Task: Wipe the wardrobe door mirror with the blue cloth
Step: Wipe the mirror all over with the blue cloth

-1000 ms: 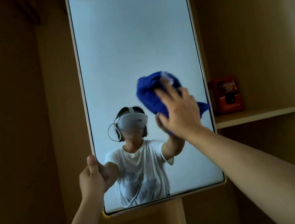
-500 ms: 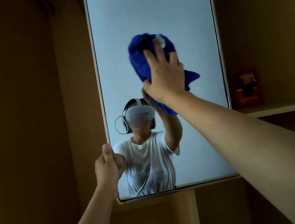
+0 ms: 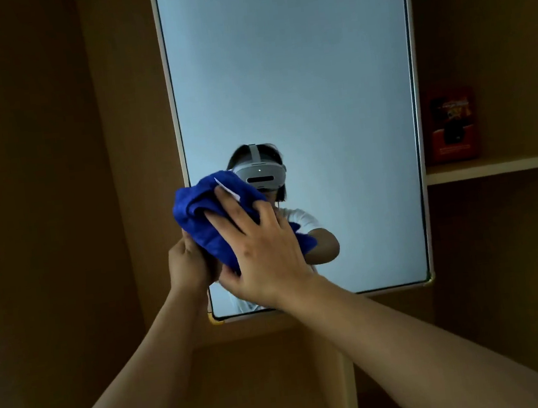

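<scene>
The tall wardrobe door mirror (image 3: 295, 66) has a pale frame and reflects a person in a white shirt with a headset. My right hand (image 3: 262, 248) presses the bunched blue cloth (image 3: 202, 218) flat against the glass at the mirror's lower left, fingers spread over it. My left hand (image 3: 186, 267) grips the mirror's left edge just below the cloth, fingers curled round the frame. Part of the cloth is hidden under my right hand.
Wooden wardrobe panels surround the mirror. A shelf (image 3: 498, 167) at the right carries a red box (image 3: 452, 126). A yellow corner guard (image 3: 216, 320) sits on the mirror's lower left corner, another on the lower right corner (image 3: 429, 278).
My right hand swept the cloth from the upper middle of the glass down to the lower left, next to my left hand. The view shifted, so the mirror sits further right.
</scene>
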`<state>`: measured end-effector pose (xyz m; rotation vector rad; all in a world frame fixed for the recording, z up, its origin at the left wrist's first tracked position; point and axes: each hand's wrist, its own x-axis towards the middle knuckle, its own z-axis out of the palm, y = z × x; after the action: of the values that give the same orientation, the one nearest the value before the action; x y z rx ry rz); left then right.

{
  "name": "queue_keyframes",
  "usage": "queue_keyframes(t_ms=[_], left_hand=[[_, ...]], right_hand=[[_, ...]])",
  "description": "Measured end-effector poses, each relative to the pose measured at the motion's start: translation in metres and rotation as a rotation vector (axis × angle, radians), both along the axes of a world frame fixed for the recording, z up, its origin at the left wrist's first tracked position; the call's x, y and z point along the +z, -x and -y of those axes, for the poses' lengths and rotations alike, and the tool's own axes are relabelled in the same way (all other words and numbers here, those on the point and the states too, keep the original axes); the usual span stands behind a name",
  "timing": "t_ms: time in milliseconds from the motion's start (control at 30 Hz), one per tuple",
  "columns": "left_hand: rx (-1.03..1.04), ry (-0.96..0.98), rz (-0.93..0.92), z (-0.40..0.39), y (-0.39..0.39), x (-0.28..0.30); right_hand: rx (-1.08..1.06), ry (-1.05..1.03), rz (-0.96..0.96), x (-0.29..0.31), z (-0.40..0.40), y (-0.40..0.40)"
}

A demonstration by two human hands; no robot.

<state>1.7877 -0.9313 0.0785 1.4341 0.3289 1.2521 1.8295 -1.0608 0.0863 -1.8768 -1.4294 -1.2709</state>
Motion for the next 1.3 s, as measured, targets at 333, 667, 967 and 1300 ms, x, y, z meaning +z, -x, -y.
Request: queue_keyframes(t_ms=[333,667,967,1300], left_hand=[[-0.043,0.033,-0.026,-0.001,0.003,-0.001],[0.043,-0.002,-0.082,-0.001,0.002,0.001],[0.054,0.024,-0.063,0.001,-0.001,0.001],[0.077,-0.043,-0.062,0.006,0.004,0.001]], right_hand=[[-0.035,-0.013,-0.151,-0.063,0.002,0.003],[-0.064,0.061,-0.073,-0.103,0.025,-0.007],[-0.101,0.083,-0.057,-0.107,0.007,0.009],[-0.106,0.196,0.135,-0.131,0.019,-0.014]])
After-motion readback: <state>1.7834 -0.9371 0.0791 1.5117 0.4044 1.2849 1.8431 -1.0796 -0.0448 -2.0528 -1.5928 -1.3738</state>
